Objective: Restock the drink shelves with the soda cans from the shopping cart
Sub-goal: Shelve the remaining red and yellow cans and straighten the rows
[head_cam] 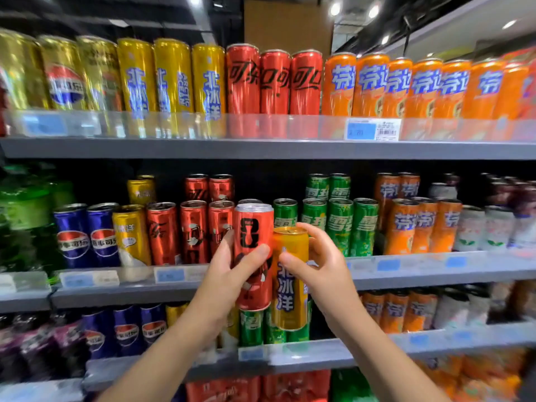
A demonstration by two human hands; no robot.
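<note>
Our left hand grips a red can, our right hand a yellow can; likely rigid, slick, best wrapped mid-body.

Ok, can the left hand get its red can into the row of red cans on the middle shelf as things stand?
Probably yes. The left hand holds the red can upright just in front of the red cans on the middle shelf. The front row looks full, though, so its slot is unclear.
</note>
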